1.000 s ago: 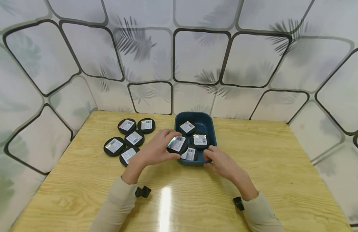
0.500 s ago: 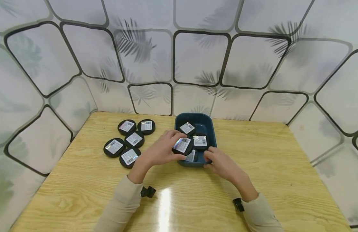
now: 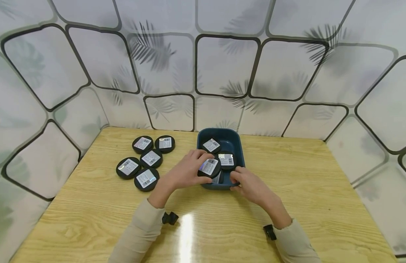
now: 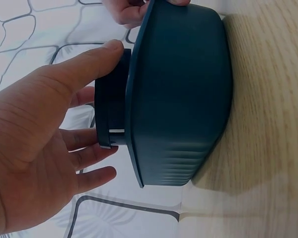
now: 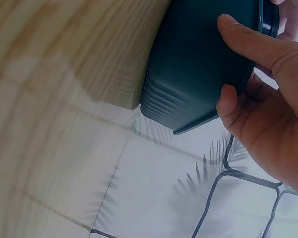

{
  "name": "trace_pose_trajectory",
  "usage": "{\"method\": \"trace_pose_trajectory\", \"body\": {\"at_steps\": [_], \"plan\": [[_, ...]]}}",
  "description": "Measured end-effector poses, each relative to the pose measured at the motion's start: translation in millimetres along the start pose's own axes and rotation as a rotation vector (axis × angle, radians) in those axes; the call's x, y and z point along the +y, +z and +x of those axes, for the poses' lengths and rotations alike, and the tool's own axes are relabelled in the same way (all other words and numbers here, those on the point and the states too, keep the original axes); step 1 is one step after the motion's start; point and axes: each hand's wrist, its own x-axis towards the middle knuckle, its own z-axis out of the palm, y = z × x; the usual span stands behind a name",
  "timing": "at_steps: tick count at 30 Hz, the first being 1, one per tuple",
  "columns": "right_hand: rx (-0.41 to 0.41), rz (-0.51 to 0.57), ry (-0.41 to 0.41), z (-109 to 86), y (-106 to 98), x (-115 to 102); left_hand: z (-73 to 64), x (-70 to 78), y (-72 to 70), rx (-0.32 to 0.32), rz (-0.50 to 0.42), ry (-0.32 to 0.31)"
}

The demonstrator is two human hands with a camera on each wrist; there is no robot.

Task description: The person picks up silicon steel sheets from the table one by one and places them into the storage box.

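My left hand (image 3: 184, 171) pinches a flat black round jar (image 3: 209, 167) by its sides, thumb in front and fingers behind. A white barcode label faces up on it. The jar is at the rim of a dark blue plastic bin (image 3: 235, 144), over its left part; the left wrist view shows the jar (image 4: 111, 99) right at the rim of the bin (image 4: 184, 89). My right hand (image 3: 252, 186) grips the bin's front right corner, with its thumb on the outer wall in the right wrist view. Inside lie similar jars (image 3: 211, 145), one partly hidden under the held jar.
Several more labelled black jars (image 3: 150, 158) lie close together on the wooden table (image 3: 305, 197), left of the bin. A patterned curtain or wall covering (image 3: 227, 65) rises behind the table and along its sides. A strip of light reflects off the front of the table.
My left hand has moved a little to the right with the jar, bringing it farther over the bin. The right hand has stayed at the bin's corner.
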Motion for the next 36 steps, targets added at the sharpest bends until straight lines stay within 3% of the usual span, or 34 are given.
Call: {"method": "trace_pose_trajectory", "body": {"at_steps": [9, 26, 36], "plan": [[0.006, 0.006, -0.007, -0.8, 0, 0, 2.3, -3.1, 5.9, -0.040, 0.000, -0.031], [0.005, 0.009, -0.003, -0.7, -1, 0, 7.7, -1.6, 11.6, -0.059, 0.006, -0.048], [0.009, 0.017, -0.010, -1.3, -2, -1, 9.2, -5.8, 18.9, -0.159, -0.043, -0.103]]}}
